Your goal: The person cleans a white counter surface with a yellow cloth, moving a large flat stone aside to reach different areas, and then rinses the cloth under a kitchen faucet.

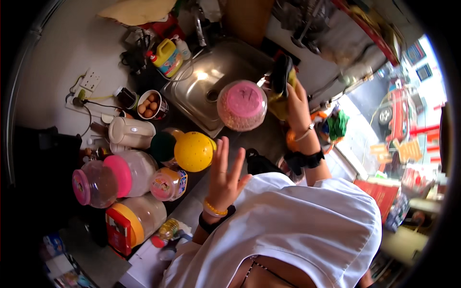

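My left hand is raised with its fingers spread and holds nothing. Just beyond its fingertips is a yellow rounded container. My right hand grips a yellow-and-black cloth at the right side of the sink; some of the cloth hangs below the fingers. Between the hands, a clear round jar with a pink lid stands at the near right corner of the steel sink. Its contents look grainy and pale brown.
Left of the sink are a tub of brown eggs, a cream electric kettle and several large plastic jars. A yellow detergent bottle stands behind the sink. Ladles hang at upper right. A doorway opens onto a street at right.
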The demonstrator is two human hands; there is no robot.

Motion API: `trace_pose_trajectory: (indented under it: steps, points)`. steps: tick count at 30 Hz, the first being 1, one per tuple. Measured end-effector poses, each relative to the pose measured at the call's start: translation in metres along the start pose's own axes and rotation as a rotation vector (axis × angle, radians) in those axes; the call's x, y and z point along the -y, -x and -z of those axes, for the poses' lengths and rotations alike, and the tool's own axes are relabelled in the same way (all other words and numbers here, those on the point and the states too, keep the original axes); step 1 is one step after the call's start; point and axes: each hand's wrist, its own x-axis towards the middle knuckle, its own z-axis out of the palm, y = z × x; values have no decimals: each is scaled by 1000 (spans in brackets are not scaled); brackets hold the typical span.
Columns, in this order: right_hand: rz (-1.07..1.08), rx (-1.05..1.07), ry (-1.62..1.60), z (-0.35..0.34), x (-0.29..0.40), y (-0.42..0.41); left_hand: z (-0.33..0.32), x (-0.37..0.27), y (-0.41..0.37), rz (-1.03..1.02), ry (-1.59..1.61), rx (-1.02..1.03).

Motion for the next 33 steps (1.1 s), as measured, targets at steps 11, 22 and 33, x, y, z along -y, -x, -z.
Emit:
trace_pose_trajectory:
  steps: [11,22,33]
  points:
    - [264,260,927,88,-90,-178,-62,7,-51,173,-108,186]
    - [-308,378,1042,4,-298,-453,-92,28,-134,670,-211,-311]
    - [-826,323,410,22,-422,-550,-100,74,-221,635,-364,-370]
